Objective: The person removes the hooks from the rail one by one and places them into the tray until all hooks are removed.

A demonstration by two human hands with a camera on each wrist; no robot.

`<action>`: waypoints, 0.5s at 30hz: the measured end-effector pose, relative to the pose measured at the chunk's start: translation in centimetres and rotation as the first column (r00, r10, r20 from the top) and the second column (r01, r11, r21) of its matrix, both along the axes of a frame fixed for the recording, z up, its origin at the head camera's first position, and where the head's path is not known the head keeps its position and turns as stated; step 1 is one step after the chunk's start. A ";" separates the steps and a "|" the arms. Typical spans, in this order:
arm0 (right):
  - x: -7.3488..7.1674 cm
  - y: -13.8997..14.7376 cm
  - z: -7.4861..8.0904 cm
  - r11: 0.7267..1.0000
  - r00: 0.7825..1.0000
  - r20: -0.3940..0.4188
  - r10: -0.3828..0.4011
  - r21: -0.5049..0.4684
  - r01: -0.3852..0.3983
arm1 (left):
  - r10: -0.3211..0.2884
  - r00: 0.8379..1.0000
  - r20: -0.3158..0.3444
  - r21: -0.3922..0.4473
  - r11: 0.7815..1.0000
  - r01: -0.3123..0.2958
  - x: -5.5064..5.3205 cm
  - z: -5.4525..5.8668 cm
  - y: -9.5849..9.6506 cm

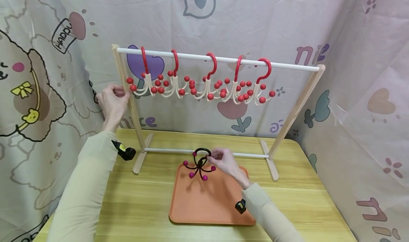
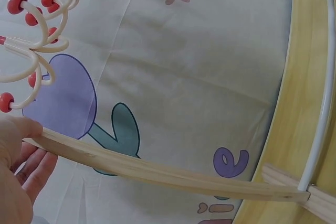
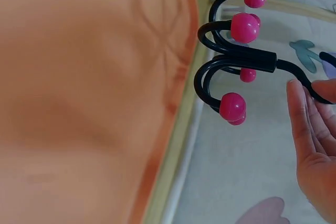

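My left hand (image 1: 112, 105) grips the left wooden post (image 1: 135, 117) of a hanging rack, partway up. In the left wrist view the thumb lies on one side of the post (image 2: 131, 165), with fingers behind it. My right hand (image 1: 225, 161) pinches a black multi-prong hanger hook (image 1: 200, 164) by its curved neck, above the orange tray (image 1: 207, 206). Pink balls (image 3: 245, 28) cap its prongs, which point toward the tray. Several cream hangers with red hooks (image 1: 213, 62) and red balls hang from the rack's white top bar (image 1: 191, 56).
A lower white bar (image 1: 169, 150) joins the rack's wooden feet (image 1: 270, 160) on the wood-grain table (image 1: 140, 206). Behind and on both sides hangs a printed curtain (image 1: 255, 18). The tray sits in front of the lower bar.
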State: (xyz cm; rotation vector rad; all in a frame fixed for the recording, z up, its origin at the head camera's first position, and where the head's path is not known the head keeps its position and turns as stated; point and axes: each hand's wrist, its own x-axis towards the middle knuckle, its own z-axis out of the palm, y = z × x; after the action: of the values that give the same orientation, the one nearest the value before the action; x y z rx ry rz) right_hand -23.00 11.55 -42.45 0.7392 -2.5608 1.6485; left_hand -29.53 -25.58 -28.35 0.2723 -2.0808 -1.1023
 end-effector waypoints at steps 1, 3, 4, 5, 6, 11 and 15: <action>-0.2 -0.2 -0.6 1.000 1.000 -0.003 0.007 0.006 -0.007 | -0.001 1.000 0.000 -0.001 1.000 0.001 0.0 0.0 0.0; -0.7 -0.5 -1.8 1.000 1.000 -0.015 0.023 0.016 -0.022 | -0.004 1.000 0.002 -0.003 1.000 0.004 0.1 0.1 0.1; -0.9 -0.7 -2.4 0.999 0.999 -0.019 0.028 0.017 -0.028 | -0.006 1.000 0.005 -0.003 1.000 0.006 0.1 0.1 0.1; -1.0 -0.8 -2.7 0.999 0.999 -0.023 0.036 0.014 -0.036 | -0.007 1.000 0.003 -0.003 1.000 0.007 0.1 0.1 0.1; -1.1 -0.9 -3.0 0.999 0.999 -0.025 0.044 0.013 -0.043 | -0.007 1.000 0.004 -0.003 1.000 0.007 0.1 0.1 0.1; -1.2 -1.6 -3.8 0.998 0.997 -0.020 0.068 0.008 -0.068 | -0.002 1.000 -0.004 -0.011 1.000 0.002 0.0 0.0 0.0; -1.2 -2.0 -4.1 0.996 0.996 -0.012 0.088 0.010 -0.088 | 0.003 1.000 -0.001 -0.011 1.000 -0.003 0.0 0.0 -0.1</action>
State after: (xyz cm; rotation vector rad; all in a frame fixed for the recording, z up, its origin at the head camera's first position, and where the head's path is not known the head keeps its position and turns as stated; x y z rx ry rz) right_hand -24.17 9.57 -46.55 0.8719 -2.5644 1.6514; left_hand -29.55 -25.67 -28.33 0.2700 -2.0845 -1.0889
